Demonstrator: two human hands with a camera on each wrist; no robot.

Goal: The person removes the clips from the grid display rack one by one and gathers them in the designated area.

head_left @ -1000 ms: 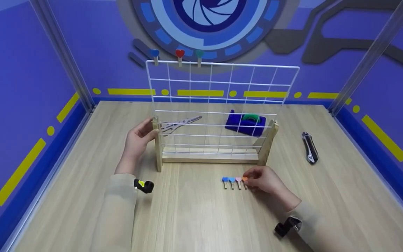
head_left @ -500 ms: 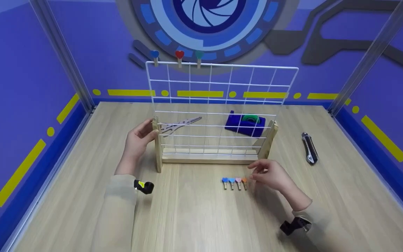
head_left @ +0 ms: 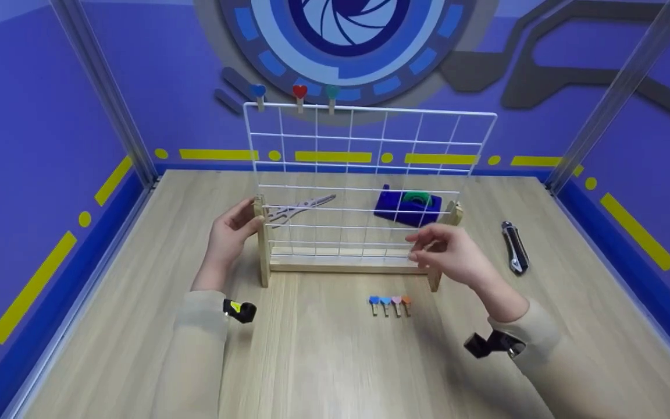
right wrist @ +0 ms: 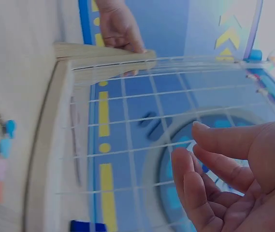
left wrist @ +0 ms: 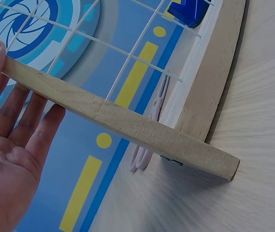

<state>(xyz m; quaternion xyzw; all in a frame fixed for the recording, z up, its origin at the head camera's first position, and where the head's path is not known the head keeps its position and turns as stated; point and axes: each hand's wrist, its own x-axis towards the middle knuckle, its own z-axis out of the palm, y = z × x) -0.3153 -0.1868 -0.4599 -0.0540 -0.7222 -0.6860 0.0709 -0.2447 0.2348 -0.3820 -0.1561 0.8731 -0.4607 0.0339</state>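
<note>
A white wire grid [head_left: 399, 109] stands in a wooden frame [head_left: 346, 268] on the table. My left hand [head_left: 227, 238] grips the frame's left wooden post [left wrist: 103, 108], thumb at its front edge and fingers behind. In front of the grid's lower right part, my right hand [head_left: 454, 253] is raised with loosely bent fingers. The right wrist view shows nothing between its thumb and fingertips. Blue, red [head_left: 299, 93] and green heart clothespins are clipped along the grid's top wire. Several more, dark blue, light blue, pink and orange [head_left: 406, 304], lie in a row before the frame.
Behind the grid lie a pair of scissors [head_left: 312, 202] and a blue tape dispenser [head_left: 396, 206] with a green roll. A utility knife [head_left: 515, 249] lies to the right of the frame. Blue panels [head_left: 27, 116] enclose the table at the back and sides.
My right hand has left the orange clothespin at the row's end and risen up and forward to the grid's lower right. The left hand stays on the post.
</note>
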